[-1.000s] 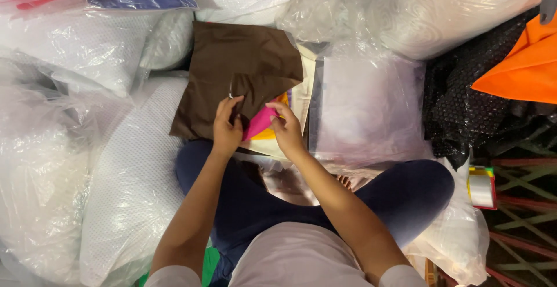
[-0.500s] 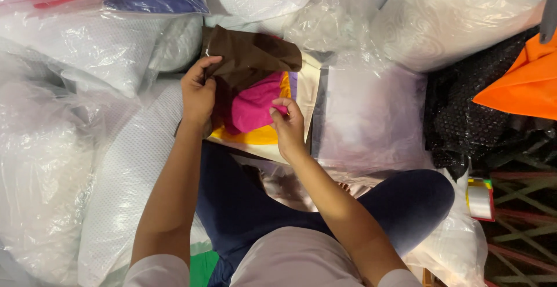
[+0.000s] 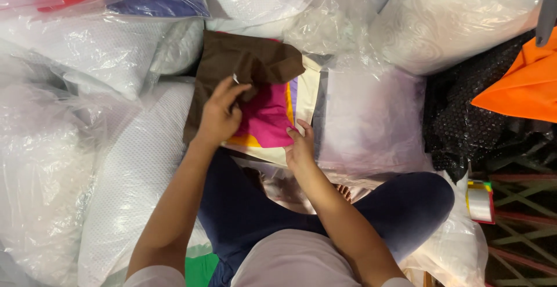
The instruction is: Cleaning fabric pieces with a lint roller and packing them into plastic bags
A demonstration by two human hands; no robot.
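Crinkled clear plastic bags of white quilted bedding (image 3: 133, 171) ring a small stack of folded cloths, where the left hand (image 3: 217, 116) pinches the soft brown cloth (image 3: 243, 66) back off the magenta cloth (image 3: 268, 116), while the right hand (image 3: 300, 148), apart, presses the stack's cream edge (image 3: 307, 93).

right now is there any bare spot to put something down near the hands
Flattest free patch: the clear plastic bag, between the fabric stack and the black mesh. Crowded elsewhere: the left hand lifts the brown cloth, the right hand presses the stack's edge, white bagged pillows all around.
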